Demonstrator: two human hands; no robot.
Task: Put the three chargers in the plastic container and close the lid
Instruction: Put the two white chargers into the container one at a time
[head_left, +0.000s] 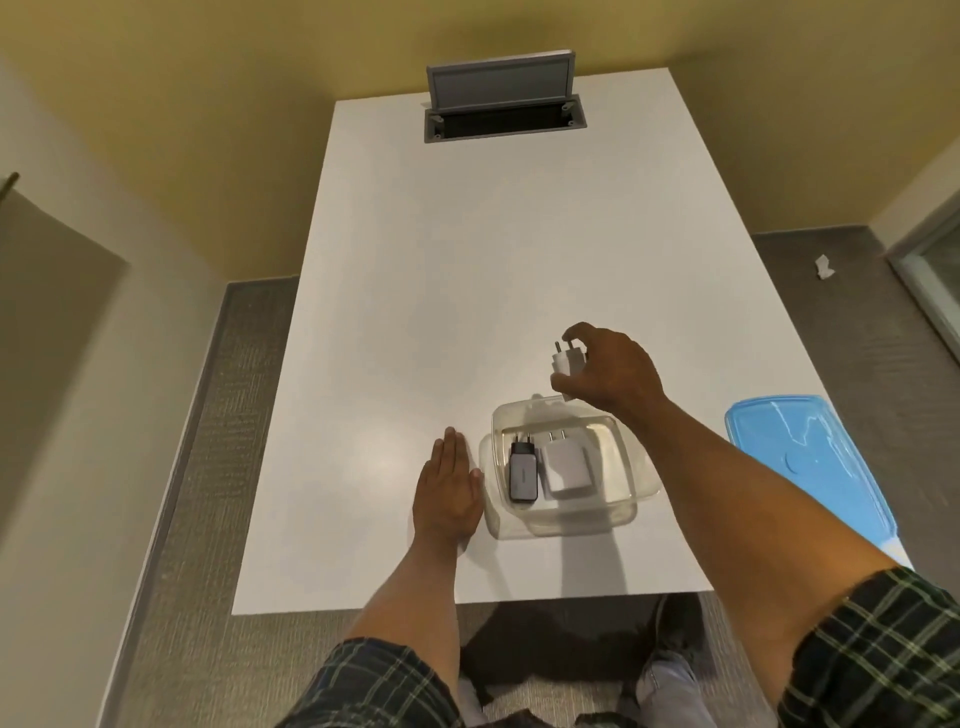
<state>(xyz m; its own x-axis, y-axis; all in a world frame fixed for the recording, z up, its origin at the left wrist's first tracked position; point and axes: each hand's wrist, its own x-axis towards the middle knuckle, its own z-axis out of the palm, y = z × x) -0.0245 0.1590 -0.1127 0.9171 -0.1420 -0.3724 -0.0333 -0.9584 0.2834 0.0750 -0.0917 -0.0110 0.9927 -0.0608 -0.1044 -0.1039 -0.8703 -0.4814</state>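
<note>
Two chargers, a dark grey charger (522, 474) and a larger white charger (566, 464), already lie side by side on the floor of the clear plastic container (628, 512), near the table's (467, 260) near edge. The third charger (564, 364), small and white, is clamped between thumb and fingers of the right hand (610, 370), pins pointing up and away, held just beyond the container's far rim. Step in hand: loading the last unit. Next move, as judged: bring it nearward over the opening and release. The left hand (449, 486) lies flat, fingers together, beside the container's left wall. The blue lid (810, 467) rests at the right, not yet fitted.
</note>
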